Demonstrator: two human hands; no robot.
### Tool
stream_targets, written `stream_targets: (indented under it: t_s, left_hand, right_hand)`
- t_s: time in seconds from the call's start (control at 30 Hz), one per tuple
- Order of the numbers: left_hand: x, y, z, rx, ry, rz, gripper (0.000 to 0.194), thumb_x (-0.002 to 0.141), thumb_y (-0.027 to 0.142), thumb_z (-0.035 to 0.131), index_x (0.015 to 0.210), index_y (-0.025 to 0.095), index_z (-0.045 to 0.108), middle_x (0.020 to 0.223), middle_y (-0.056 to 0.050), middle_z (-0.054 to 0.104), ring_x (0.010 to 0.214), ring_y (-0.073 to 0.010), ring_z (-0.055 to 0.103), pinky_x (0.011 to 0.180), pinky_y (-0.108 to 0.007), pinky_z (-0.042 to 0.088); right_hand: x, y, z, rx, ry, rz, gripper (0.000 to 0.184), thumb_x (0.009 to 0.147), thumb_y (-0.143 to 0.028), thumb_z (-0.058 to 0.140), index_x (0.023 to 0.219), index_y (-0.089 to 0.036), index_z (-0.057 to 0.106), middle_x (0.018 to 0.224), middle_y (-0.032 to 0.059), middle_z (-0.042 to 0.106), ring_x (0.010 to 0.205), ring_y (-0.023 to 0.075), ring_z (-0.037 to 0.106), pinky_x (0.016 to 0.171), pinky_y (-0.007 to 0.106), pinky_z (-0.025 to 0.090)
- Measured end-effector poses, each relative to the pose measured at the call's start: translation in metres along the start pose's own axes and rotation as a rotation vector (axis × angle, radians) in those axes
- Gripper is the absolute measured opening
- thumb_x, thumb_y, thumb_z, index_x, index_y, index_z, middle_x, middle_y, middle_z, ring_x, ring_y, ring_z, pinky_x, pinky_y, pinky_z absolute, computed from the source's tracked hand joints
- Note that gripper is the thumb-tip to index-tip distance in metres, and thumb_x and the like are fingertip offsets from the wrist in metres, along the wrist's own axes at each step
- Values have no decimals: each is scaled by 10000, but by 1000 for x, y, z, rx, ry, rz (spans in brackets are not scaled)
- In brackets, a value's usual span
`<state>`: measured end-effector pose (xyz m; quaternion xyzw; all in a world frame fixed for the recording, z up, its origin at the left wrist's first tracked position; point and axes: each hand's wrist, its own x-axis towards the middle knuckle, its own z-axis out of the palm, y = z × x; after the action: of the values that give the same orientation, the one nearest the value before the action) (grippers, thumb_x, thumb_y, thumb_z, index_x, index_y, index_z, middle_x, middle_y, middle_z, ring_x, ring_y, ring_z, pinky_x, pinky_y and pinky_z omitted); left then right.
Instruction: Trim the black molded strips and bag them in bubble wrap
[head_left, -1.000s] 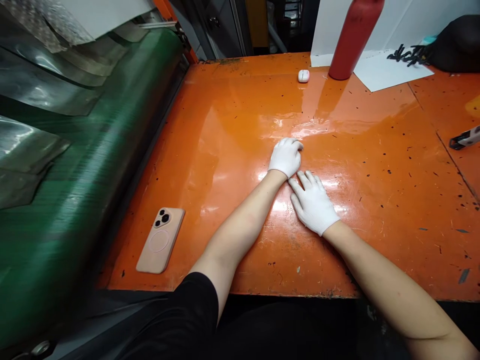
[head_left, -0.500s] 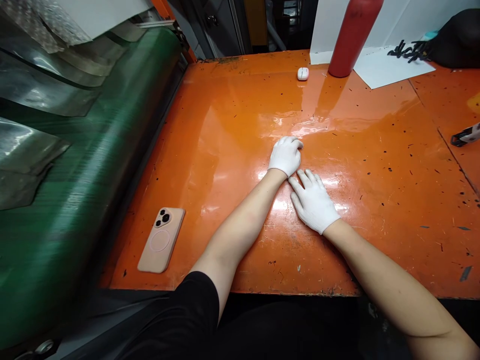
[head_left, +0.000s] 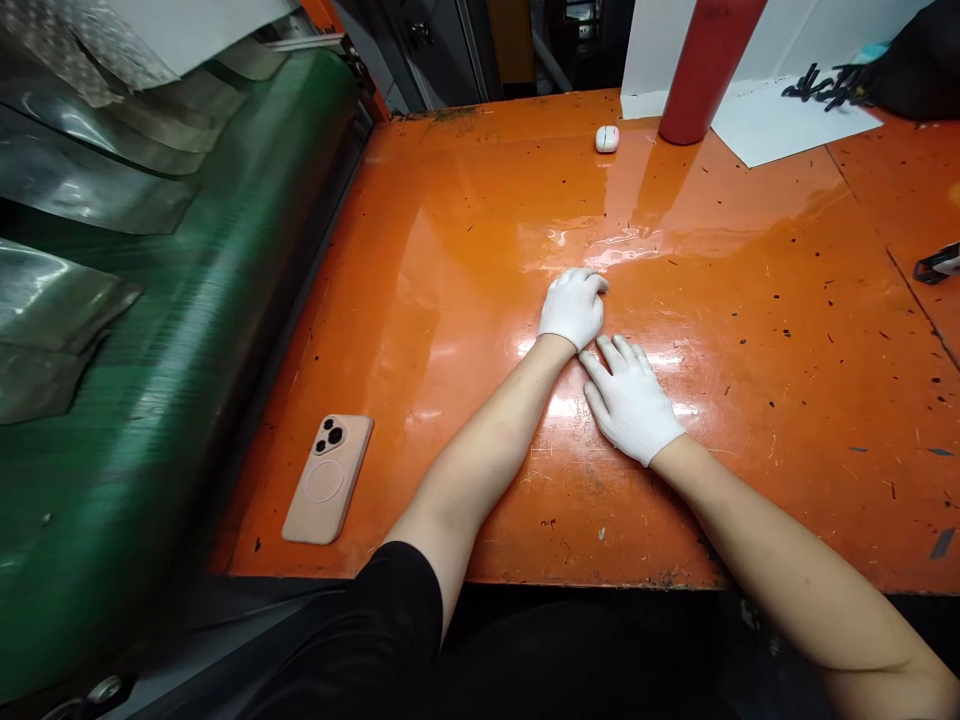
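Both white-gloved hands lie together at the middle of an orange-painted work table [head_left: 757, 330], and neither shows anything held. The left hand [head_left: 574, 308] sits on the far side, its fingers curled down toward the surface. The palm is hidden, so how tightly it is closed cannot be told. The right hand [head_left: 630, 402] lies flat and open just nearer and to the right, its fingertips almost at the left wrist. The pose looks like a resting one, with the arms angled inward from either side.

The nearest loose object is a smartphone in a peach case [head_left: 327, 480], lying face down at the near left, well apart from both hands. It sits close to the table's edge, seemingly set aside from the working area. At the far edge stand a white earbud case [head_left: 607, 139] and a red bottle [head_left: 709, 55], the bottle beside a white sheet of paper [head_left: 787, 122] carrying black plastic clips [head_left: 829, 87]. A black bag [head_left: 911, 60] sits beyond them in the far right corner. Along the left runs a green machine cover [head_left: 150, 340], draped with silvery foil sheets [head_left: 71, 170] — probably kept off the table to leave the surface free.
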<state>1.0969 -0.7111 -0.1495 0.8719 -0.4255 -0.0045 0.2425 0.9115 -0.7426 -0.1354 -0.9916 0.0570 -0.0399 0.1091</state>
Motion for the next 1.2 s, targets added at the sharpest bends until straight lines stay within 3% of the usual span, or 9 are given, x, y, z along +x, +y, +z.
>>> stream_targets:
  t_s: [0.23,0.37,0.47,0.6,0.83,1.2]
  left_hand:
    - [0,1,-1,2,-16,-3,370,987,124,453,1152,242,762,1363,-79,695,1328,-264,565,1164,-426,435]
    - [0,1,-1,2,-18,-4,378,981,128,452,1157,250,764,1377,-81,688,1337,-269,559,1174,-439,431]
    - [0,1,-1,-2,-14,-7,382,978,127,451,1152,254,766,1381,-76,689,1343,-265,557,1175,-428,432]
    - [0,1,-1,-2,-18,-6,386,970,119,455,1155,258,764,1386,-74,685,1352,-265,555,1177,-430,429]
    - [0,1,-1,3,-16,-7,372,982,132,456,1148,252,767,1369,-76,696,1331,-261,566,1165,-423,438]
    - [1,1,-1,1,-11,-1,386,974,110,449,1140,248,769,1366,-79,696,1332,-265,571,1167,-424,437]
  right_hand:
    - [0,1,0,-21,11,-15,542,1071,-311,349,1536,-122,554,1595,214,477,1494,387,380,1246,580,310]
    - [-1,0,3,-36,33,30,532,1071,-337,374,1541,-186,571,1610,194,470,1542,434,302,1248,650,256]
    - [-1,-1,6,-46,57,94,555,1067,-432,410,1566,-233,550,1656,177,423,1569,470,241,1239,706,212]
    - [1,2,9,-52,35,151,685,1054,-568,403,1606,-170,481,1679,226,380,1556,468,283,1234,673,246]
    - [1,6,4,-82,-17,49,655,1073,-474,355,1594,-93,471,1660,269,392,1543,441,328,1243,626,245]
    - [1,4,3,-81,-13,26,621,1078,-425,355,1578,-84,493,1638,259,426,1535,427,343,1248,609,252]
